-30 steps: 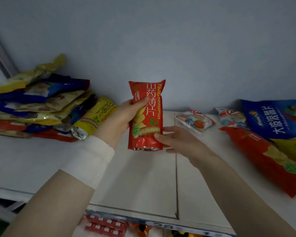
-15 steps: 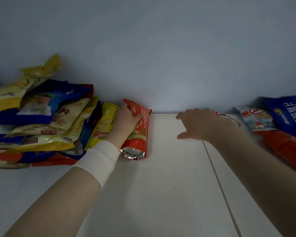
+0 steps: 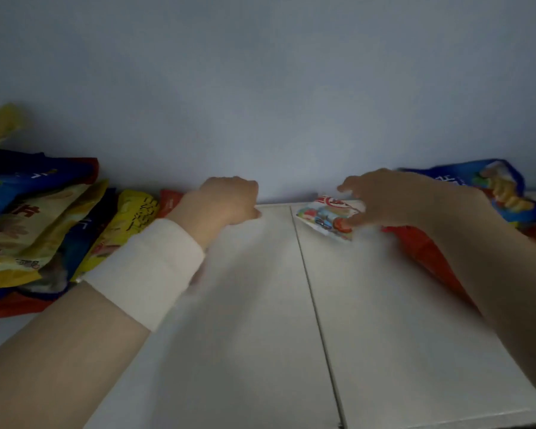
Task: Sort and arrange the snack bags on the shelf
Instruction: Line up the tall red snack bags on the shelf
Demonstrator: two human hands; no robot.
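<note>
Head view. Small white foil snack packet with red-and-blue print lies on the white shelf by the back wall. Right hand arches over it, thumb touching; whether it grips is unclear. Left hand curled, contents hidden. Packet likely light, crinkly, slippery: best pinched across a sealed edge.

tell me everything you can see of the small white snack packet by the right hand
The small white snack packet looks like glossy plastic film, printed with a red logo near its far end and blurred blue and red pictures. It lies skewed on the white shelf, just right of the panel seam, near the back wall. The right hand hangs over its right end, thumb apparently touching its edge; whether it grips is unclear.
</note>
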